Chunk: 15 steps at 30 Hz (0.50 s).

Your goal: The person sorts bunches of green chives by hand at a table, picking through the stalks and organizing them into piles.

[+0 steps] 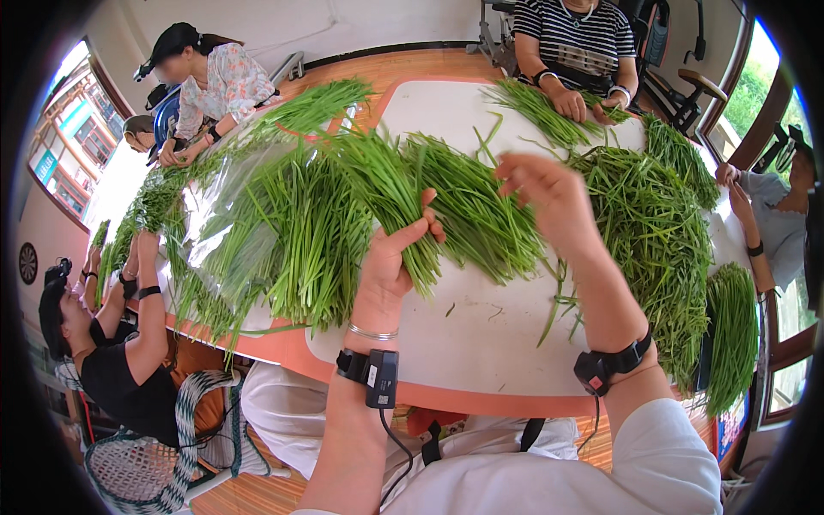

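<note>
My left hand (388, 257) is closed around a bunch of long green garlic chives (378, 180), held slanting above the table. Raised to the right of that bunch is my right hand (549, 197), its fingers bent and smeared by motion; whether a stalk is between them I cannot make out. Beneath and between the hands lies another bundle of chives (481, 215). A thick heap of aligned chives (318, 249) rests left of my left hand, partly against a clear plastic sheet or bag (225, 210). Beyond my right hand spreads a large loose pile of chives (639, 249).
The white table (489, 343) has an orange-pink border, with stray leaves on it. A neat bundle (731, 335) hangs at the right edge. Co-workers sit around: one in stripes (575, 43) opposite, one in a floral top (227, 81), others at left and right, hands among chives.
</note>
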Motion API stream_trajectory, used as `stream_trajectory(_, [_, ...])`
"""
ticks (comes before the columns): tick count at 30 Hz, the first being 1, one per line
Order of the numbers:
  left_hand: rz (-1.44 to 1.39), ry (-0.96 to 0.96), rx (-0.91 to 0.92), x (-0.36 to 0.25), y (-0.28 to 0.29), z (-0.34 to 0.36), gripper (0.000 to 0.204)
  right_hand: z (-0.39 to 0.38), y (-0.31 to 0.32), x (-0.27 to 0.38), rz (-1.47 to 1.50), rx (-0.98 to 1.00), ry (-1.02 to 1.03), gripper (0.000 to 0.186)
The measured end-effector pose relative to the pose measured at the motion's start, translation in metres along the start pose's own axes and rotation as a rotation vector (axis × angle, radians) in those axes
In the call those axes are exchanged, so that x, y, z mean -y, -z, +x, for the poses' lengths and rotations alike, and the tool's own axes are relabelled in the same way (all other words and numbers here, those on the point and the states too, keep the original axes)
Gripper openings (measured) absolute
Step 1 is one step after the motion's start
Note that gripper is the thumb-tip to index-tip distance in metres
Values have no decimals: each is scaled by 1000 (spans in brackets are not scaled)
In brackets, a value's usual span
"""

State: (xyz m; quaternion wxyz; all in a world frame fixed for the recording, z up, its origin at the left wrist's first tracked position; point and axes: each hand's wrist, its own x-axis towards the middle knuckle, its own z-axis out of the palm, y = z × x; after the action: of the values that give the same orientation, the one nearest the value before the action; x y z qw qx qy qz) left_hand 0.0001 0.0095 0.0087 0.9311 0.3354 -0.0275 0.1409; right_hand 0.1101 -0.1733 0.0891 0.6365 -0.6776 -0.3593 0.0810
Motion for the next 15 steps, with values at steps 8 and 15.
stream_trajectory(8, [66, 74, -24, 3, -16, -5, 23, -22, -34, 13, -243, 442, -151, 22])
stream_trajectory(15, [174, -127, -23, 3, -10, 1, 22, -23, -35, -2, -281, 574, -31, 19])
